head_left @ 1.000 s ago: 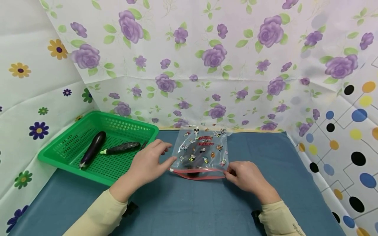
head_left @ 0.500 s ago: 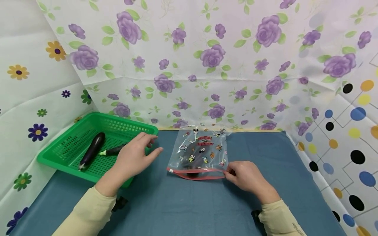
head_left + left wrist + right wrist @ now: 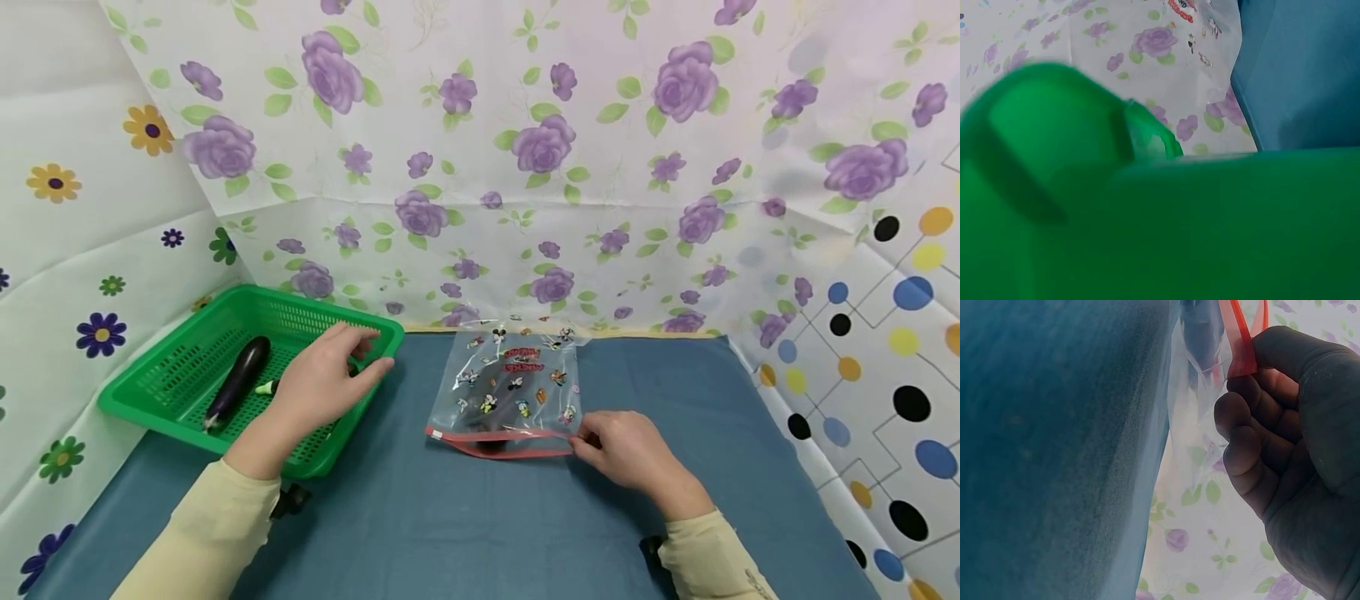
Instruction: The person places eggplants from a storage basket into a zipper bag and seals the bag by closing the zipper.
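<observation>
My left hand (image 3: 318, 379) is over the right part of the green basket (image 3: 172, 421), thumb spread from loosely bent fingers. Beneath it lies a dark cucumber (image 3: 267, 387), mostly hidden, with its pale green end showing. To the left in the basket is a dark purple eggplant (image 3: 238, 383). My right hand (image 3: 626, 450) pinches the right corner of a clear zip bag (image 3: 468, 404) between thumb and index finger. Its red zip edge (image 3: 1241, 347) shows at those fingertips in the right wrist view. The bag's mouth gapes toward me, and a dark item (image 3: 491, 444) lies inside.
A blue cloth (image 3: 480, 525) covers the table. Behind it hangs a flowered sheet (image 3: 480, 242), with patterned sheets at both sides. In the left wrist view the blurred green basket fills the lower part.
My left hand has moved left from beside the bag's zip edge to over the basket, covering most of the cucumber. My right hand keeps its pinch on the bag's corner.
</observation>
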{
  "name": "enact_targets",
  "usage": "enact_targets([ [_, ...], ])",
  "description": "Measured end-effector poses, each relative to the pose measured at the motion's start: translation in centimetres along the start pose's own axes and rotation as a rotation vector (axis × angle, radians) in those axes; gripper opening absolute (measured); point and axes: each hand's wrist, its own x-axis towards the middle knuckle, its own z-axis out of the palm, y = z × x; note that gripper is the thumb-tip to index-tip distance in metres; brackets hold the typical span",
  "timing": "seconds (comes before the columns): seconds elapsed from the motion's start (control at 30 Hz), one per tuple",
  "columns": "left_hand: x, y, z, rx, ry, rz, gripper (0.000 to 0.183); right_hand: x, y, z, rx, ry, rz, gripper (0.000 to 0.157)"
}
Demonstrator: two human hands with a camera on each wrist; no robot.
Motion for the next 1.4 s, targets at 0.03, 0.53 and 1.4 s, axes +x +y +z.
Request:
enact_targets([
  [0.03,0.1,0.0,-0.1,-0.001,-0.002,-0.004,0.045,0.0,0.0,0.0,0.001,0.001,0.0,0.024],
  [0.53,0.9,-0.8,-2.2,0.057,-0.103,-0.087,0.052,0.0,-0.1,0.0,0.004,0.0,-0.001,0.026],
  [1.4,3.3,-2.6,-4.2,0.23,-0.255,-0.031,0.049,0.0,-0.1,0.1,-0.005,0.008,-0.008,0.027],
])
